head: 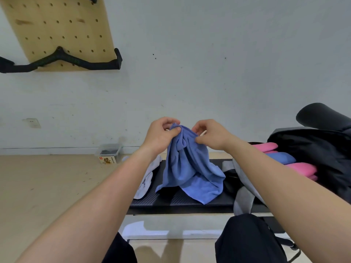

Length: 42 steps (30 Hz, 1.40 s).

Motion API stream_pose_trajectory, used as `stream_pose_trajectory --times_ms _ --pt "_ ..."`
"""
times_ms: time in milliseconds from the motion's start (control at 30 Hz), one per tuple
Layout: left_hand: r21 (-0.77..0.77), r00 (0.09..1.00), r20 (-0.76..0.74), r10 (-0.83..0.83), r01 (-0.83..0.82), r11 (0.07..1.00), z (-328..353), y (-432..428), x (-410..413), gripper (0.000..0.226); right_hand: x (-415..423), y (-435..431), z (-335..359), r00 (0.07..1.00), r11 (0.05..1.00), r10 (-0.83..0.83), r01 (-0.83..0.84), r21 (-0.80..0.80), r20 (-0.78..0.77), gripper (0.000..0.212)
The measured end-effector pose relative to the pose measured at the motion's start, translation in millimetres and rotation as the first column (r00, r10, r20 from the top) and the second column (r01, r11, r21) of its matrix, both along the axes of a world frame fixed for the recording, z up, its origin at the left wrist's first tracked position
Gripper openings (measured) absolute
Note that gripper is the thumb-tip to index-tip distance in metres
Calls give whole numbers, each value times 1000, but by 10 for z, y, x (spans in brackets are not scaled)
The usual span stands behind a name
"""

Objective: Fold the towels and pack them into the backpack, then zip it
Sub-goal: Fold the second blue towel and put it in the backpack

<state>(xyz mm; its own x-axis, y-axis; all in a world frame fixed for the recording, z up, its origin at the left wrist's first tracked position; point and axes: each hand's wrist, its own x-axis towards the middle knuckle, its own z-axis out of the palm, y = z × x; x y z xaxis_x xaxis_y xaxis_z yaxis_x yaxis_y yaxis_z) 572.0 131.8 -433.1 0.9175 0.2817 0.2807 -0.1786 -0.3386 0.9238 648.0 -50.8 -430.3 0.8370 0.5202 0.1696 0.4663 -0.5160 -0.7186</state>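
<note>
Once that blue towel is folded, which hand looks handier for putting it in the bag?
Probably the right hand: the open backpack sits on its side, while the left hand, also pinching the blue towel, is farther off.

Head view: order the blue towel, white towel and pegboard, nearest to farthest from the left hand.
1. Blue towel, pinched in the left hand.
2. White towel, on the bench, lower left.
3. Pegboard, far upper left.
</note>
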Motion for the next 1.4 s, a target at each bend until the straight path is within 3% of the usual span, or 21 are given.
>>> stream_pose_trajectory --times_ms 233,367,500,633,733,1000,1100,1267,1400 --pt "23 995 91 46 -49 999 177 132 25 11 19 -22 -90 996 998 -61 60 -22 -63 19" --pt "-20 983 134 123 -121 992 216 254 31 14 1 -115 -245 984 970 52 -90 -226 -168 10" --pt "-14 974 143 176 -176 984 193 339 29 16 25 -230 -489 971 940 36 -113 -323 -235 27" --pt "21 951 134 278 -283 959 166 427 40 12 104 -371 -410 997 919 -69 47 -392 -41 21" --pt "63 928 155 338 -351 934 197 474 54 12 246 -439 -142 974 910 -174 215 -354 146 19" --pt "54 880 183 439 -455 889 309 492 87 11 317 -323 526 826 906 -409 416 70 388 24" --pt "156 899 152 411 -432 888 159 502 81 9 290 -284 345 858 907 -408 421 27 312 29" --pt "460 928 -53 369 -305 834 -472 543 69 11 226 -236 -260 947 928 -293 314 -199 129 26" --pt "453 934 -146 326 -230 861 -897 483 15 15 187 -91 -653 964 925 -265 263 -274 33 27"
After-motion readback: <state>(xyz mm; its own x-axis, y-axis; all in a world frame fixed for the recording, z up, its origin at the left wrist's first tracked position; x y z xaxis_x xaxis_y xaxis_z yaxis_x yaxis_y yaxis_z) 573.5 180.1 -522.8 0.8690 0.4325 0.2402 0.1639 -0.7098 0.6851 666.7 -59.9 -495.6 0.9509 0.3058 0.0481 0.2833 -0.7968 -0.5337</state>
